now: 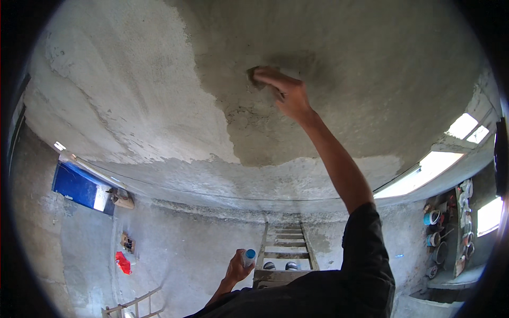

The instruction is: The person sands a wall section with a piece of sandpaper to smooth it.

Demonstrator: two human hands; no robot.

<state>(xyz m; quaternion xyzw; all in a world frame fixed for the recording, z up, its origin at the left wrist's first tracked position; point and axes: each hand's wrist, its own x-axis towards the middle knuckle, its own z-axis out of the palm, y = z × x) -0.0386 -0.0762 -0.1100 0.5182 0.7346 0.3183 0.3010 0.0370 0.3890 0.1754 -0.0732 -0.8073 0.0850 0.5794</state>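
Note:
High on the plastered wall, my right hand is closed round a small dark, sponge-like pad, pressed to or very near the surface. Motion blurs the fingers and the pad, so its exact kind is unclear. The plaster around it is darker and looks damp, with a ragged border against paler plaster at left and below. Low down near my body, my left hand grips a clear plastic bottle with a blue cap, held roughly upright.
Below me a wooden ladder stands at the wall, my shoes on it. Another ladder shows lower left. A red bag lies on the floor. Several buckets line the right side, near a bright window opening.

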